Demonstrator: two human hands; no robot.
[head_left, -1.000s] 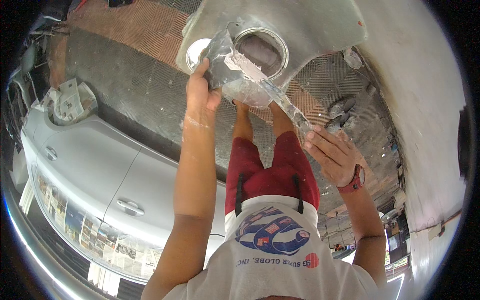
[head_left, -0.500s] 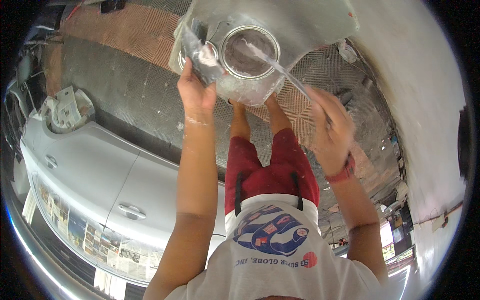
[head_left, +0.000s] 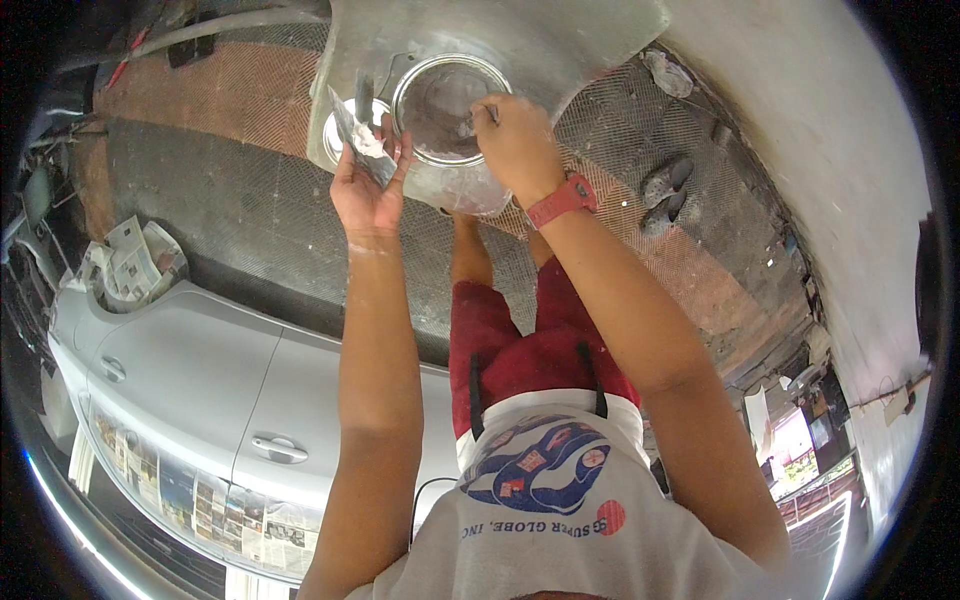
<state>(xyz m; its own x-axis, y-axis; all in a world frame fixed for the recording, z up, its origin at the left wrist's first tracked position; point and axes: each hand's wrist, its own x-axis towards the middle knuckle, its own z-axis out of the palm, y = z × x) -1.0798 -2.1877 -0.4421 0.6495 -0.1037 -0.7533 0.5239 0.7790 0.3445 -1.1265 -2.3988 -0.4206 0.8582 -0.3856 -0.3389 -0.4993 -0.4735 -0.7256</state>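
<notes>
My left hand [head_left: 372, 205] is closed around a thin grey plate, tilted, with a lump of whitish paste [head_left: 368, 142] on it. A dark flat strip [head_left: 364, 97] stands up beside the plate; whether my fingers hold it cannot be told. My right hand [head_left: 525, 145] is bent over the right side of a large open can [head_left: 452, 58] with greyish paste inside. Its fingers are curled on a stirring stick, almost wholly hidden now. A smaller round tin [head_left: 333, 138] sits behind my left hand. Both containers rest on a large curved grey panel [head_left: 590, 35].
A silver car door [head_left: 190, 350] lies to my left, with newspaper masking [head_left: 150, 470] along the window. More newspaper [head_left: 135, 255] covers a part farther forward. A pair of slippers [head_left: 665, 195] and a crumpled pale bag [head_left: 668, 75] lie on the right floor. A pale wall [head_left: 800, 120] runs along the right.
My right hand has moved left and forward, from beside the can to over it, bringing the stick down into it. My left hand and the plate have shifted slightly left and nearer.
</notes>
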